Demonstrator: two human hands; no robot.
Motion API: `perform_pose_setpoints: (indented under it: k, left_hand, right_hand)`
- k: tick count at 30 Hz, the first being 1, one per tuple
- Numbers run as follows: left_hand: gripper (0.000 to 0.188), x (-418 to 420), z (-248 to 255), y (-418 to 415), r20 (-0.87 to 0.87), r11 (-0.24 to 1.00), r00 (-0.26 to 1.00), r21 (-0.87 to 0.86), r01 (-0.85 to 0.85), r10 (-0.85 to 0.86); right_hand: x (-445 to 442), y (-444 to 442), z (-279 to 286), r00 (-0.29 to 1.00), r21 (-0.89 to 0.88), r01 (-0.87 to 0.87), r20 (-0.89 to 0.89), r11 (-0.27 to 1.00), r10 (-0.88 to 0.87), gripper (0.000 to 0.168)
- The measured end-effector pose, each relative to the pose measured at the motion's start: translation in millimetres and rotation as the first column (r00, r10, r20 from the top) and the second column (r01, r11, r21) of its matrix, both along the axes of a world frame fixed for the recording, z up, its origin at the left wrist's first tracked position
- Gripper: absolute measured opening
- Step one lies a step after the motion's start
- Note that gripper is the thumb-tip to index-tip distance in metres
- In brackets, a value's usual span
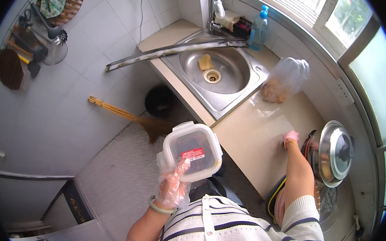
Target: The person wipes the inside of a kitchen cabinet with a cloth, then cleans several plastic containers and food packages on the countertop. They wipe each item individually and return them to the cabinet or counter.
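Observation:
My left hand (173,183), in a clear disposable plastic glove, grips a square glass food container (194,139) by its near left corner. The container has a translucent white lid with a red label, and dark contents show dimly through it. One side clip of the lid hangs loose near my hand. My right hand (290,136) reaches down to the beige countertop (249,139), beside a lidded steel pot (335,154). Something pink covers or fills that hand; whether it is a glove or a cloth is unclear, and its fingers are hard to make out.
A steel sink (234,79) holds a yellow cloth (205,62), and a long metal strip (176,49) lies across it. Nearby stand a plastic bag of food (281,81) and a blue soap bottle (259,28). A straw broom (119,109) leans beside a black bin (159,101).

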State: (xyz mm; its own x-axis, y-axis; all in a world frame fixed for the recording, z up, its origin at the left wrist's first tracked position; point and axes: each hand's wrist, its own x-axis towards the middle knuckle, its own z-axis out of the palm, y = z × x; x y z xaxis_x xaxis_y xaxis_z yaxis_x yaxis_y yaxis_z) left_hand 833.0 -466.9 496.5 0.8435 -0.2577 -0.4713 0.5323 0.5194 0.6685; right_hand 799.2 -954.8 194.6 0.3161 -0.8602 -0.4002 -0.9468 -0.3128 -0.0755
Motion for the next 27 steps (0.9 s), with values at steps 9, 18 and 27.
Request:
perform_pose_setpoints:
  k: [9, 18, 27]
  left_hand:
    - [0.034, 134, -139, -37, -0.110, 0.974, 0.992, 0.207, 0.088, -0.066]
    - [0.057, 191, -217, -59, -0.043, 0.978, 0.989, 0.150, 0.147, -0.142]
    - [0.055, 213, -218, -80, 0.178, 0.927, 0.947, 0.314, 0.204, -0.269]
  right_hand:
    - [21, 41, -2, 0.588, 0.267, 0.268, 0.715, 0.926, -0.377, 0.018]
    - [122, 210, 122, 0.219, 0.317, -0.493, 0.946, 0.810, -0.238, 0.032]
    - [167, 266, 110, 0.346, 0.121, -0.506, 0.935, 0.854, 0.072, 0.031]
